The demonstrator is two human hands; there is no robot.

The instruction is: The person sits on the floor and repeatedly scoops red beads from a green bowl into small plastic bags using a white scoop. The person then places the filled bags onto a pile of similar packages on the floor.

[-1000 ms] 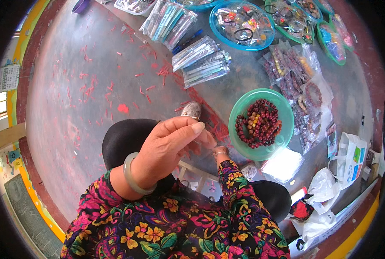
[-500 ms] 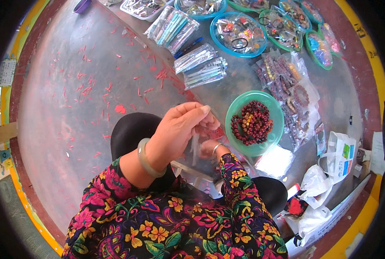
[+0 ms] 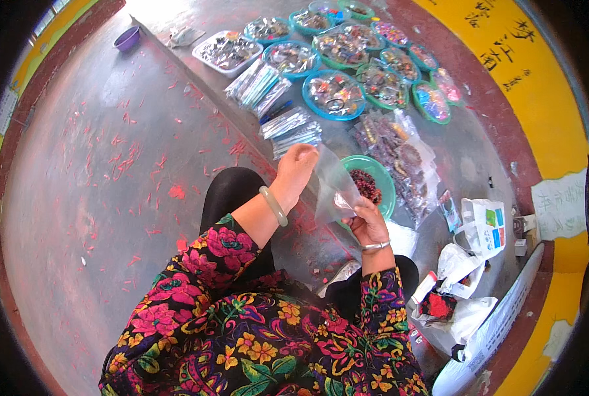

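I see open grey floor [image 3: 96, 198] across the left of the frame, only red scraps on it. To the upper right my way is crowded by trays of trinkets [image 3: 337, 92] and packet bundles [image 3: 288, 129]; the green bowl [image 3: 383, 181] and white bags [image 3: 469, 264] block the lower right.

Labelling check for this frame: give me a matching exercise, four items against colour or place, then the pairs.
Items:
1. clear plastic bag
2. bangle
3. small bowl
4. bowl of dark red beads

Descriptions:
A. purple, far left on the floor
B. pale green, on the left wrist
C. green rim, just beyond the hands
D. held between left hand and right hand

Pairs: 1-D, 2-B, 3-A, 4-C
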